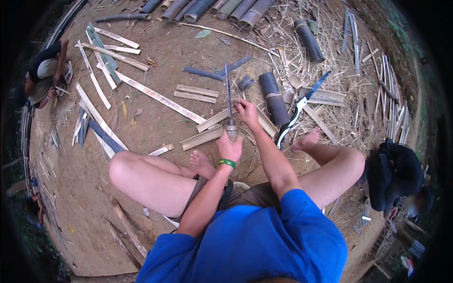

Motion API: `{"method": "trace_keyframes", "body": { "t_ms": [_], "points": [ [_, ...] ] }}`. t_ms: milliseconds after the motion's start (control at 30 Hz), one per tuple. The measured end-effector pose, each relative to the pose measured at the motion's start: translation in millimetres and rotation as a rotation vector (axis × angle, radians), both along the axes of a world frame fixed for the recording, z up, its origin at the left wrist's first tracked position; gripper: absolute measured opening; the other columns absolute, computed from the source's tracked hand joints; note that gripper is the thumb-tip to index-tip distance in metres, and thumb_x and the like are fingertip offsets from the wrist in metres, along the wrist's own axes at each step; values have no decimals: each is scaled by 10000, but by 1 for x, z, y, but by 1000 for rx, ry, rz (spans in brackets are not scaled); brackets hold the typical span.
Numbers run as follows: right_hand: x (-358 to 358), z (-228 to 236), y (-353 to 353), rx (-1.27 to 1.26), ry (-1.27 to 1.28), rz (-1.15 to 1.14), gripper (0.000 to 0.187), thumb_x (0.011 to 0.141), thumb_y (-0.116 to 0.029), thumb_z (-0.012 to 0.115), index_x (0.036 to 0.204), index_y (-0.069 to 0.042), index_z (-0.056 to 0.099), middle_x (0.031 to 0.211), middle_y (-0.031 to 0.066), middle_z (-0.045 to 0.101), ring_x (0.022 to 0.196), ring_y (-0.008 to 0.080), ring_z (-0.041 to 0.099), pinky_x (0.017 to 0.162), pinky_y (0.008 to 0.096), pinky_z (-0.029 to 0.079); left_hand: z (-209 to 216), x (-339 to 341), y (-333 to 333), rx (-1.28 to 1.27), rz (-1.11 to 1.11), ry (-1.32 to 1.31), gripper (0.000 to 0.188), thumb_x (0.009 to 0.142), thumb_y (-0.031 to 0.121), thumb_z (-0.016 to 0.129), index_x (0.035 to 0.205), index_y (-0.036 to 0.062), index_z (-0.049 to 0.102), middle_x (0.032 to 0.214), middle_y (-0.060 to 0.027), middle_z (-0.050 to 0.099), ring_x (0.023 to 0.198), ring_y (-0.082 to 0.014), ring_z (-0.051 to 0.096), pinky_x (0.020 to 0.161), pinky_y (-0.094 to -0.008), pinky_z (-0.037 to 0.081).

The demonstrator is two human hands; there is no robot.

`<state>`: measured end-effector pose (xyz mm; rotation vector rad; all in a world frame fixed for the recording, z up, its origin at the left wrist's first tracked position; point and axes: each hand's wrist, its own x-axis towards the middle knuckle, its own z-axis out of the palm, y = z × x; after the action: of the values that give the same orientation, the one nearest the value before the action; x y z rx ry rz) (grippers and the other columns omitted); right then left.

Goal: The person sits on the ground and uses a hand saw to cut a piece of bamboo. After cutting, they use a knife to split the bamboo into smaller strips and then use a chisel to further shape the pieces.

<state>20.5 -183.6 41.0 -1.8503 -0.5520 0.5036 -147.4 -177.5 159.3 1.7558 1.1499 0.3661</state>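
Observation:
My left hand (230,147), with a green band at its wrist, is closed around the wooden handle of a long narrow knife (230,101). The blade points away from me, edge-on. Just right of the blade my right hand (247,114) has its fingers pinched together close to the metal; what they hold, if anything, is too small to make out. Under and beside the hands lie split bamboo pieces (200,138) on the dirt. A dark bamboo tube (272,96) lies right of my right hand, and a folding saw (297,111) with a white-and-black handle lies beyond it.
Bamboo strips (153,94) are scattered on the left. Several bamboo tubes (200,10) lie at the far edge. Dry shavings (325,70) cover the ground on the right. My bare legs frame the work spot. Other people (45,75) crouch at left and right (396,174).

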Motion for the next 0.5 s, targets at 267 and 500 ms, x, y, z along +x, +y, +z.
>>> {"method": "trace_keyframes", "body": {
  "t_ms": [267,500],
  "points": [
    [15,4,-10,-56,46,74,321,953,-139,629,1228,11,699,796,131,743,705,181,706,698,341,559,13,10,-14,10,-108,1,276,792,197,714,933,-2,585,756,-244,652,774,-469,656,730,-548,498],
    [14,7,-12,35,97,70,243,982,-153,606,1148,-17,721,725,35,660,639,104,595,607,294,490,9,11,-18,49,-119,-4,285,801,199,699,948,-12,577,781,-258,659,798,-481,653,755,-560,490]
  ]
}}
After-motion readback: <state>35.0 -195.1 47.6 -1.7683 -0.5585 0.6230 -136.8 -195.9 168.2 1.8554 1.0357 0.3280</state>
